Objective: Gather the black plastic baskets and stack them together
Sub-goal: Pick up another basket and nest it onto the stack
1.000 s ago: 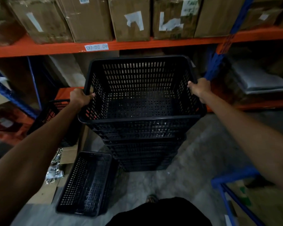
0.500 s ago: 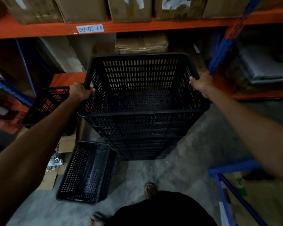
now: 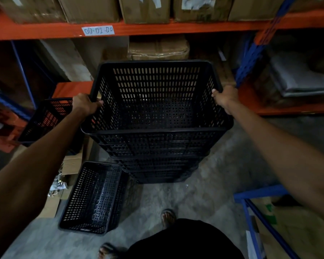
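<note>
- At the centre of the head view stands the stack of black baskets [image 3: 157,157], nested one in another on the concrete floor [image 3: 213,184], with the top basket [image 3: 155,101] seated in it and its open mouth facing you.
- Your left hand [image 3: 84,105] is clenched over the top basket's left rim, and your right hand [image 3: 223,96] is clenched over its right rim; each grip closes on the rim itself, thumbs inside.
- The top basket's long axis runs left to right across the frame, so your hands hold its two short ends.
- In the lower left of the frame a loose basket [image 3: 94,197] lies on the floor, just beside the foot of the stack, its long axis running from the bottom of the frame toward the top. Your left hand is the nearer one to it.
- At the left edge of the frame, another basket [image 3: 45,118] sits tilted behind your left forearm, near the orange shelf beam [image 3: 71,88]; whether it rests on the beam or on something below, you cannot tell.
- Judged from this, both loose baskets have yet to join the stack, and each would need turning to match its long axis.
- Room is tight: shelving closes the top of the frame, a blue upright [image 3: 251,58] stands just beside your right hand, and a blue frame [image 3: 260,193] sits at the lower right. The open floor lies in front of your sandalled feet [image 3: 167,217].
</note>
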`<state>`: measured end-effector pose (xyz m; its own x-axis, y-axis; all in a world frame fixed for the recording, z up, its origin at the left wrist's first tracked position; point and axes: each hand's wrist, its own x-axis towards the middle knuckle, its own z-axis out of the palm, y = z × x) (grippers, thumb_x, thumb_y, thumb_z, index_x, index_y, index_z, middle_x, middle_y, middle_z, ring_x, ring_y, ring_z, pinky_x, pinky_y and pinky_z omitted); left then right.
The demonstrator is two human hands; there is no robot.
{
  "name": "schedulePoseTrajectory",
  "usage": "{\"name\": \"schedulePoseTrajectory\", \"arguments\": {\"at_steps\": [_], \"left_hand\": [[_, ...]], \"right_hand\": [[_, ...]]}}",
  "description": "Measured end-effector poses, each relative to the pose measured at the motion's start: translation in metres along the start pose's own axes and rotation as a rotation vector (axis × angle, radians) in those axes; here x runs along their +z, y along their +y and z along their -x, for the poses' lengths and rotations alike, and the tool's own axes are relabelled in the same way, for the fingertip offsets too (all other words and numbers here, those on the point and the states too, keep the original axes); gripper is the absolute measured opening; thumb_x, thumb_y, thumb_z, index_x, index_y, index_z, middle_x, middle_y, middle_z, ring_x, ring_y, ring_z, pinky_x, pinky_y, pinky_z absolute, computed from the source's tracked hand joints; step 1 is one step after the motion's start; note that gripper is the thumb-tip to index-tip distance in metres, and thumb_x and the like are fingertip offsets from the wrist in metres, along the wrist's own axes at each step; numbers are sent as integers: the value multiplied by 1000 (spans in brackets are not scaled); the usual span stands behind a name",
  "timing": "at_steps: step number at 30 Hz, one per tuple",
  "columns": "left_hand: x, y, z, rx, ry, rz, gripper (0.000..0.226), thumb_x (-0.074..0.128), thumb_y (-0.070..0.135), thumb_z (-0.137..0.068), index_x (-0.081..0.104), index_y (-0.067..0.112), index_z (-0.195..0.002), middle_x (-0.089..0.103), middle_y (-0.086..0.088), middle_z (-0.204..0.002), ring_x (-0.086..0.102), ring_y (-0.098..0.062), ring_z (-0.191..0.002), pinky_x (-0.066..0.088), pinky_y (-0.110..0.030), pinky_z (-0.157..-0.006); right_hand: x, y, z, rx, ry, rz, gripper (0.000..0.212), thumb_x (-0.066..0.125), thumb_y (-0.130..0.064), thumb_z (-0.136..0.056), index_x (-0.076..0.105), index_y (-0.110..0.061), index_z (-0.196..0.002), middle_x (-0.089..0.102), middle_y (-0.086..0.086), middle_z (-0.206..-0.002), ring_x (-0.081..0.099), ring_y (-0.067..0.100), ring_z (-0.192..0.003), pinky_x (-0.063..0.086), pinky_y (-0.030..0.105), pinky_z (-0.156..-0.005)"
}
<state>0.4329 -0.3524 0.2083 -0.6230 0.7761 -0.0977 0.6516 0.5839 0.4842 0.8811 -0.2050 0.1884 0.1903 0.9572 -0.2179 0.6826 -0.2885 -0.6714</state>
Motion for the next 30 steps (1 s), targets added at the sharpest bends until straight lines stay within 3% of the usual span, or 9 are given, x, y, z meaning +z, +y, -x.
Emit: {"name": "schedulePoseTrajectory", "arguments": {"at_steps": [7, 10, 15, 17, 19, 21, 23, 25, 30], "left_hand": [[3, -11, 12, 50, 62, 4, 44, 60, 38, -84, 69, 2, -107, 71, -27, -99, 68, -40, -96, 54, -42, -82], [0, -7, 18, 124, 168, -12, 44, 58, 39, -82, 59, 15, -120, 73, -19, -105, 67, -40, -100, 54, -45, -85], [-5, 1, 31, 342, 343, -92, 44, 47, 46, -84, 45, 28, -124, 72, -12, -102, 69, -39, -89, 54, -43, -69], [-2, -1, 31, 434, 293, -144, 51, 52, 40, -85, 42, 25, -132, 70, -16, -108, 68, -40, -91, 53, -42, -69], [2, -2, 28, 420, 212, -154, 66, 58, 35, -83, 31, 24, -142, 69, -19, -111, 68, -41, -93, 52, -41, -68], [3, -1, 21, 366, 90, -162, 80, 61, 35, -83, 17, 24, -149, 59, -20, -132, 64, -40, -109, 53, -44, -80], [4, -5, 14, 402, -54, -289, 95, 64, 38, -82, 5, 17, -154, 17, -13, -162, 34, -34, -143, 40, -45, -108], [8, -14, 13, 459, -109, -463, 107, 65, 44, -81, -5, 9, -154, -13, -10, -163, 3, -31, -151, 22, -44, -121], [17, -18, 11, 522, -28, -445, 108, 66, 37, -81, -6, 0, -152, -12, -16, -162, -7, -33, -151, 13, -41, -124]], "right_hand": [[-3, -2, 14, -168, 124, 226, 46, 55, -39, -95, 57, 0, -120, 63, 23, -115, 60, 42, -107, 51, 41, -79], [-5, -10, 29, -269, 190, 315, 50, 55, -32, -95, 42, -14, -140, 61, 19, -119, 62, 39, -104, 53, 42, -80], [-6, -10, 48, -452, 231, 526, 40, 56, -35, -92, 56, -12, -124, 35, 9, -143, 64, 32, -100, 55, 39, -80], [-6, -8, 51, -446, 147, 594, 58, 54, -51, -88, 51, -13, -132, 28, 8, -150, 62, 33, -107, 54, 37, -82], [-5, -1, 53, -451, 49, 670, 82, 45, -68, -85, 32, -18, -149, 13, 6, -159, 51, 33, -126, 52, 38, -89], [-3, 9, 55, -467, -29, 714, 95, 41, -75, -82, 15, -20, -155, -9, 0, -164, 25, 33, -146, 44, 42, -104], [0, 18, 55, -484, -47, 723, 103, 43, -76, -81, 7, -16, -156, -21, -1, -162, 4, 30, -151, 33, 43, -114], [2, 20, 54, -492, -29, 691, 106, 43, -75, -82, 0, -13, -156, -22, 0, -162, -3, 27, -152, 29, 41, -117], [9, 19, 49, -483, 27, 695, 114, 40, -80, -78, -4, -9, -155, -18, 0, -163, -4, 25, -152, 34, 36, -113]]}}
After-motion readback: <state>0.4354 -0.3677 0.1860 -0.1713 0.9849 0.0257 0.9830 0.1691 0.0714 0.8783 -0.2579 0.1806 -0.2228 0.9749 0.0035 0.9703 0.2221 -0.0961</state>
